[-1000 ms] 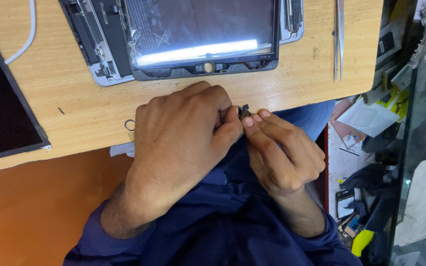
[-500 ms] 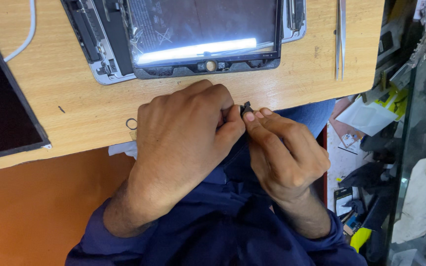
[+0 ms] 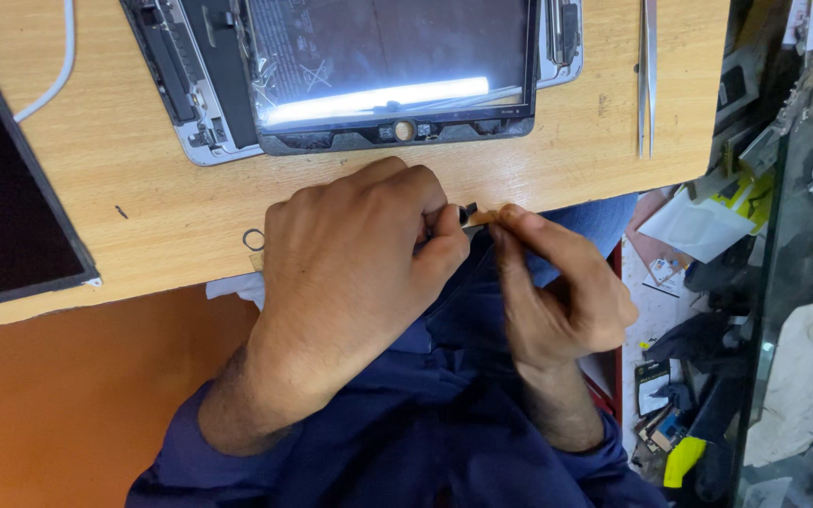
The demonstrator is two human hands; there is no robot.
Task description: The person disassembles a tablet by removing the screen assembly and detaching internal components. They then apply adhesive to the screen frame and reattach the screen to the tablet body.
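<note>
Black small part (image 3: pixel 469 213) pinched between left hand (image 3: pixel 355 263), right hand (image 3: pixel 557 292) fingertips

The person's left hand (image 3: pixel 350 273) lies back upward just off the near edge of the tabletop, fingers curled inward and thumb pressed against the forefinger in a tight pinch at its right side. The right hand (image 3: pixel 557 292) meets it there, thumb and forefinger stretched out and closed together at the tips, the other fingers folded into the palm. Both forearms, in dark blue sleeves, run back toward the body, converging at the fingertips.
</note>
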